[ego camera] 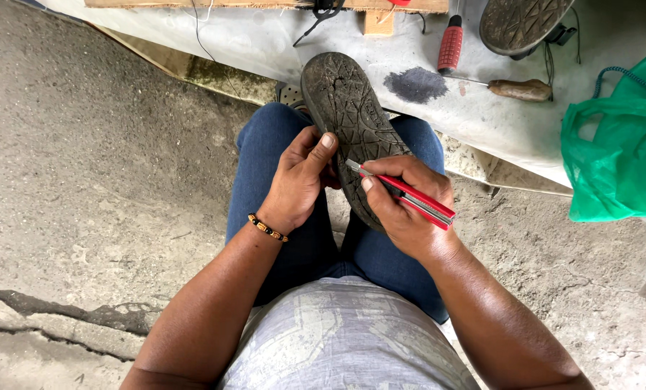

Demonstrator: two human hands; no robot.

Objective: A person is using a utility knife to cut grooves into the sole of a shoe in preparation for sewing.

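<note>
Two hands working over a lap, left hand (299,178) gripping a dark shoe (352,123) sole-up between the knees, right hand (407,204) closing around a red utility knife (409,196), blade touching the sole edge, red-handled screwdriver (451,45) lying beyond

Cracked grey concrete floor (85,180) with a pale sheet (265,36) spread along the top of the frame, bearing a red-handled screwdriver (451,47), a brown-handled tool (519,89), a dark stain (415,84), an upturned shoe sole (521,23) and, right, a green plastic bag (619,155).
</note>
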